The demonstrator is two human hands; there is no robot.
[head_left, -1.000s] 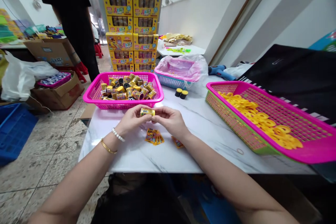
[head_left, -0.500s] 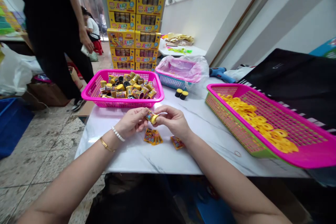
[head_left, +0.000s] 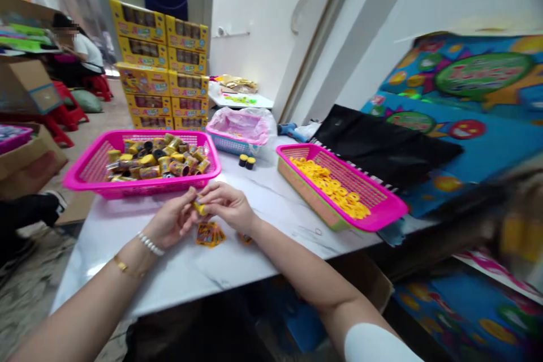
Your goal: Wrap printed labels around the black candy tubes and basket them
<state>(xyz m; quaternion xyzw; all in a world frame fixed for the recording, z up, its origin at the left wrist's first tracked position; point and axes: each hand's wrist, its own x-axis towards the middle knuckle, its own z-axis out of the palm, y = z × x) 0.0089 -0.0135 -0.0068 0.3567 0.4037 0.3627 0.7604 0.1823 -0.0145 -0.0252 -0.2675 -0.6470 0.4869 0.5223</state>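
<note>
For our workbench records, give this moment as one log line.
left hand and right hand: holding small yellow canister | below: printed cards | ahead: pink basket of canisters

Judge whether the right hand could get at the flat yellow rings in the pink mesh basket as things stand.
Probably yes, after letting go. The right hand is pinching a small yellow cylinder with the left hand, but only white marble tabletop lies between it and the pink mesh basket of yellow rings.

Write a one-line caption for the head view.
The left hand and right hand hold a small yellow cylinder above a white marble table, near a magenta mesh plastic basket of yellow canisters.
</note>
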